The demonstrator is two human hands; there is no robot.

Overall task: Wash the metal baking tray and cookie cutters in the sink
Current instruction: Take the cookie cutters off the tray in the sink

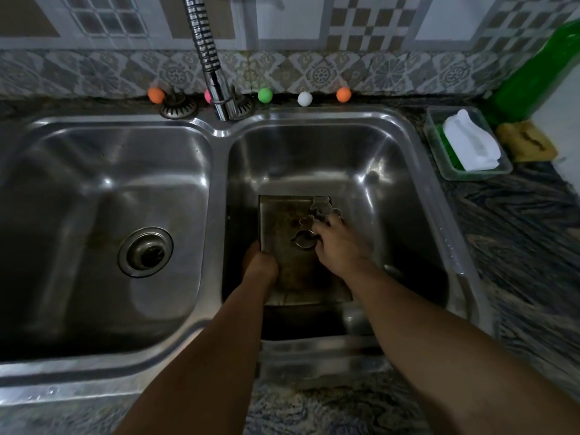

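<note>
- The baking tray (279, 221) lies in the right basin of the double sink (219, 133), under the person's forearms, its long side running from near to far
- The left hand (260, 262) is closed over the tray's left rim near the middle, fingers wrapped under the edge so they cannot be seen
- The right hand (335, 246) rests on the tray's right side with its fingers bent over the cookie cutters (314, 224); whether it pinches one or only touches them I cannot tell
- Three or so cutters sit on the far right part of the tray, one round near the hand, others shaped and touching each other
- The tray looks stiff, thin and light, with brown baked-on marks; once wet it will likely be slippery, so the raised rim is the safest hold
- The cutters are thin metal strips, light, probably easy to bend and sharp-edged; best lifted by their outer walls, one at a time
- The faucet (216, 89) stands behind the divider; no water is seen running
</note>
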